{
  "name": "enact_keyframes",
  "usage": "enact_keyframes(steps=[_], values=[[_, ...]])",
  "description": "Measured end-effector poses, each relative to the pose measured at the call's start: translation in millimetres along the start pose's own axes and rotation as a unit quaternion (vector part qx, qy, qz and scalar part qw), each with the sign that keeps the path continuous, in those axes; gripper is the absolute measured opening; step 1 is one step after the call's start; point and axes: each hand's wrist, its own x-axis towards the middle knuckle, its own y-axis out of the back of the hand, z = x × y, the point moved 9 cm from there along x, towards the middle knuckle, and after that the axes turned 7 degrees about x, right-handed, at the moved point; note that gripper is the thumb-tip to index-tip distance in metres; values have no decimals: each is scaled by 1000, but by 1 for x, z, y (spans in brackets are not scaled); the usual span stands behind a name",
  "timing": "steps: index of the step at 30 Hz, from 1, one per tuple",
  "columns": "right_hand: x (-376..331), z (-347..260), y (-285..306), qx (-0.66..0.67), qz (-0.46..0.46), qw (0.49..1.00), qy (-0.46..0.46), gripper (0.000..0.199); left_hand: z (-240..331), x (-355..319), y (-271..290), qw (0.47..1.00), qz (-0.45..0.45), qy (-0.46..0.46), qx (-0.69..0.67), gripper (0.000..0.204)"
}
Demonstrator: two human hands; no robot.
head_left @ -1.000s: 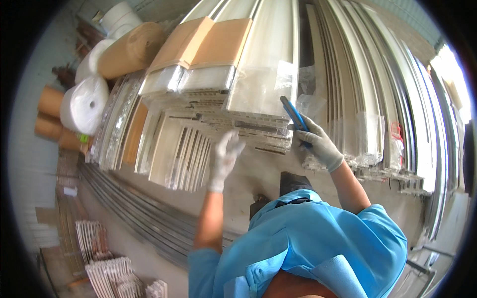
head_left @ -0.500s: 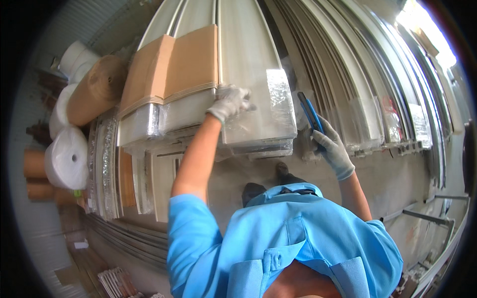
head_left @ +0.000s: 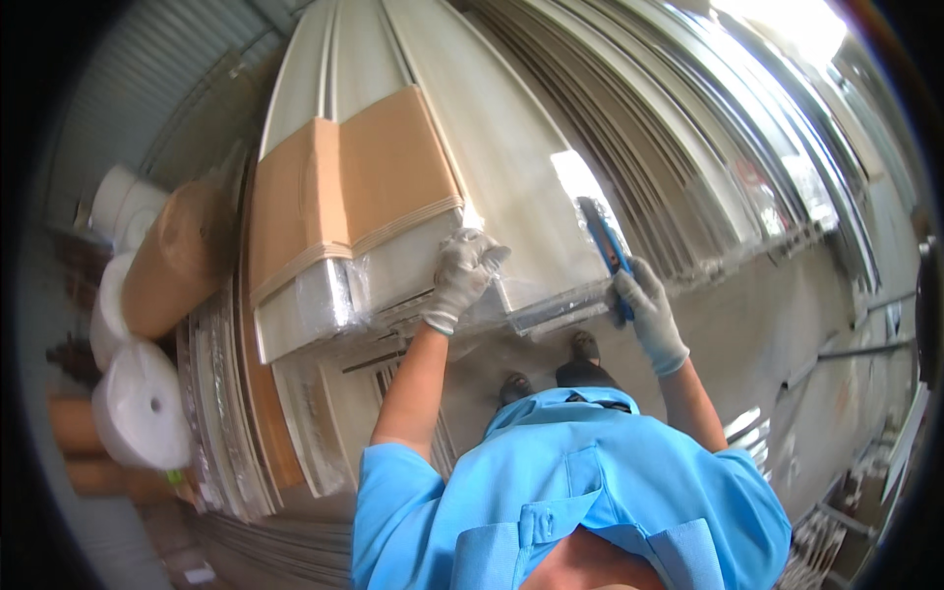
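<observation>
In front of you leans a tall bundle of pale plastic-wrapped panels (head_left: pixel 511 197), with a brown cardboard band (head_left: pixel 344 197) across the stack to its left. Your gloved left hand (head_left: pixel 460 275) rests on the bundle's lower edge, fingers curled over the clear wrap. Your gloved right hand (head_left: pixel 644 310) sits at the bundle's lower right corner, fingers closed round the handle of a slim blue utility knife (head_left: pixel 605 246), which points up along the panel face.
</observation>
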Motion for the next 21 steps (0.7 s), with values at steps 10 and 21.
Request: enact_keyframes(steps=[10, 21], values=[[-24, -29, 143, 0, 195, 977, 90, 40, 0, 44, -12, 952, -137, 133, 241, 47], [32, -33, 298, -2, 196, 981, 5, 36, 48, 135, -148, 959, -54, 48, 275, 85]])
